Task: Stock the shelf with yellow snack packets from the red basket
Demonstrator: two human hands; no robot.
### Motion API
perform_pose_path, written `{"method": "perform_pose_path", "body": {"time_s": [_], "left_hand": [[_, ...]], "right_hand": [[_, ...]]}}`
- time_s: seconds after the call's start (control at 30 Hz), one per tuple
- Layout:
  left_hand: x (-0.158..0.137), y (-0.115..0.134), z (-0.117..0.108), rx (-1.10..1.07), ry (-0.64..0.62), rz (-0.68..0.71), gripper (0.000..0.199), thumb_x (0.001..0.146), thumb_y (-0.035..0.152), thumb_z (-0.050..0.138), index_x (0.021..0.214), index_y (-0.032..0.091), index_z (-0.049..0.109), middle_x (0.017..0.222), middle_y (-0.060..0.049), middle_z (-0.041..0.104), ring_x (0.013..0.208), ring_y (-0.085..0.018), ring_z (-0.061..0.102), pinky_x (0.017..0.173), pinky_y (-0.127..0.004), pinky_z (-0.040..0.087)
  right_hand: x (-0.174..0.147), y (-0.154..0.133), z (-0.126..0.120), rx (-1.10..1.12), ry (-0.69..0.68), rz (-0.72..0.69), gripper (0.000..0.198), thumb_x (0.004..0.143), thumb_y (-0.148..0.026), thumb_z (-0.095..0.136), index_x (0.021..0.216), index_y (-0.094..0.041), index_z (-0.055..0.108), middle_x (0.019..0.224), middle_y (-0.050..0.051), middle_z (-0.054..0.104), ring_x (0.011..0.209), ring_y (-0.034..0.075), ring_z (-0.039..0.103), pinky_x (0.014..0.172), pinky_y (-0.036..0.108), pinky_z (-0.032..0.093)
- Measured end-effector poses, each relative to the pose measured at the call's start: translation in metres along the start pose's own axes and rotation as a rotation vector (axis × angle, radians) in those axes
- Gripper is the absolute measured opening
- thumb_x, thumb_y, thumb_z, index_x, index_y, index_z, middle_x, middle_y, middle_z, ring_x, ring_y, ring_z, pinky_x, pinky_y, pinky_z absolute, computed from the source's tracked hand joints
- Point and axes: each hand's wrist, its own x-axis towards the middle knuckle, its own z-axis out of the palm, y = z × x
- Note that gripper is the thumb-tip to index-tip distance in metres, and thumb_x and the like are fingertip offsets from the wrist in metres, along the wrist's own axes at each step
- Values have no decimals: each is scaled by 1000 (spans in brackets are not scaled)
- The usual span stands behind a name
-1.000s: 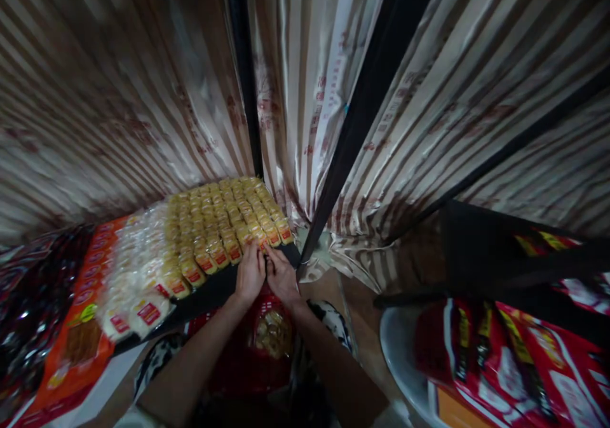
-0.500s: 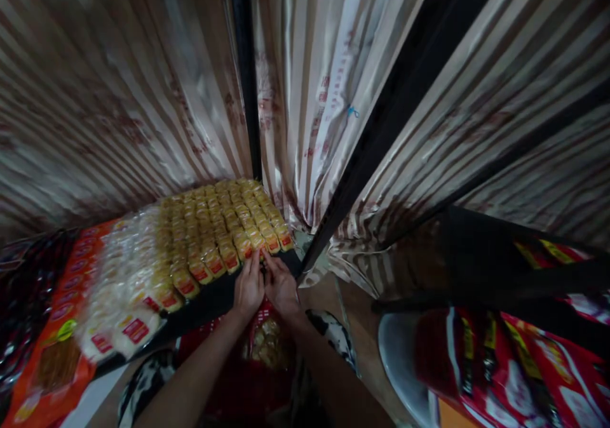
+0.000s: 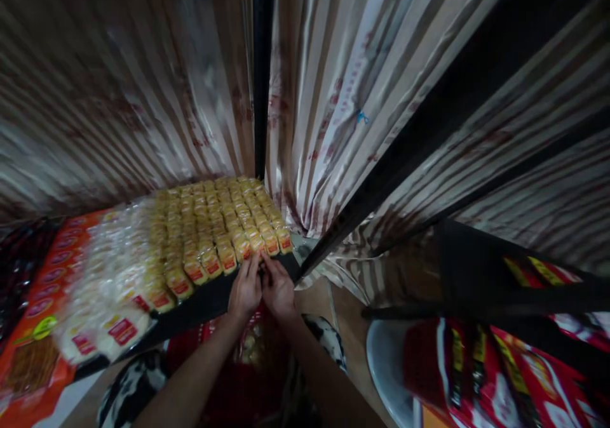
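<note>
Packets (image 3: 216, 225) in rows on shelf (image 3: 207, 304), curtain (image 3: 200, 117) behind, basin (image 3: 387, 367) and bags (image 3: 500, 383) at right

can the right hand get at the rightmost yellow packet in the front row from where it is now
Probably yes: the right hand is at the shelf's front edge, just left of the rightmost yellow packet, and nothing visible blocks the short way across.

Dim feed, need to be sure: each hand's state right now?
Left hand: at the yellow packs; grip cannot be told.
Right hand: beside it, also at the packs; grip cannot be told.
</note>
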Motion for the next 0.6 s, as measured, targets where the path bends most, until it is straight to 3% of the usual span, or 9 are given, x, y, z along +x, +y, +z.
{"method": "perform_pose_path", "body": {"time_s": [0.17,0.3,0.43,0.53,0.6], "left_hand": [[-1,7,-4,32,12,27,52,80,7,34,129,17,46,122,-11,54,115,-18,52,99,-33,44],[-17,11,-12,95,24,86,41,78,5,35,108,18,60,114,-10,58,106,-17,57,91,-29,48],[-62,3,-17,135,-162,102,28,80,11,38,89,19,63,103,-8,63,93,-17,61,82,-28,50],[-106,-13,-15,94,-341,-18,23,76,11,47,86,19,65,100,-9,65,88,-18,63,79,-29,50],[-133,-26,-11,29,-389,-146,26,72,6,48,84,20,66,97,-8,68,86,-18,64,78,-27,50]], "right_hand": [[1,1,2,73,56,5,47,82,-12,38,125,-23,54,95,5,66,87,15,62,82,28,50],[-2,-2,-7,240,103,-6,40,81,-16,40,117,-21,59,92,5,66,83,15,62,79,27,51],[-30,-12,-12,402,161,91,30,84,-28,42,105,-17,60,83,4,66,76,15,62,72,26,51],[-73,-10,6,426,146,242,28,85,-35,41,95,-18,61,74,2,65,70,15,60,67,25,49],[-109,-2,28,394,118,367,30,85,-37,40,86,-18,63,72,3,65,67,16,60,65,26,49]]}}
